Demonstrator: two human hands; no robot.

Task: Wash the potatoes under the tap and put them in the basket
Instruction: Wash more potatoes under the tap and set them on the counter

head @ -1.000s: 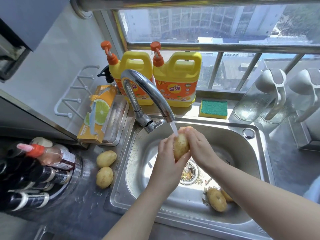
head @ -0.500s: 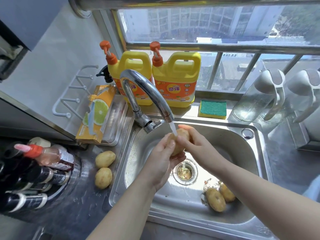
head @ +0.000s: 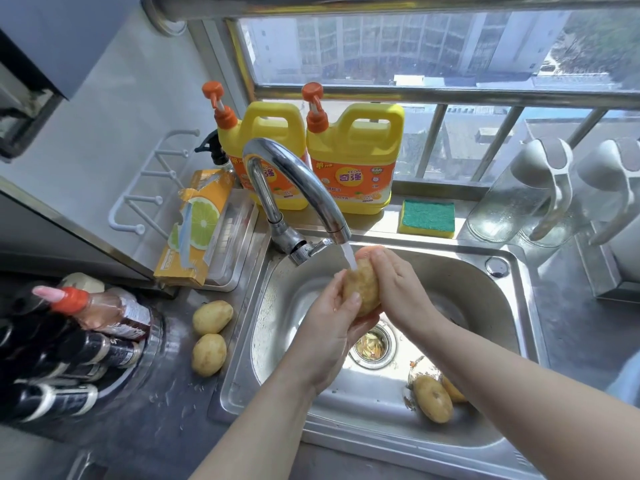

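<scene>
countertop | 2 potatoes just left of sink | tray behind them

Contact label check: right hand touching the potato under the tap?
Touching. Head view: fingers of the right hand curve over the potato, no gap.

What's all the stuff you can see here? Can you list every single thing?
held potato: one, tan, under the running water
counter potatoes: two, yellow-tan, left of the sink
sink potatoes: two, tan, basin's near right corner, one partly hidden
tap: one, silver, running
sink: one, steel, scraps in its drain
soap jugs: two, yellow with orange pumps, behind the tap
sponge: one, green on yellow, behind the sink
box: one, orange with a lime picture, left of the tap
pitchers: two, clear with white tops, far right
bottles: several, dark, far left
left hand: grips the held potato from below
right hand: wraps over it
</scene>
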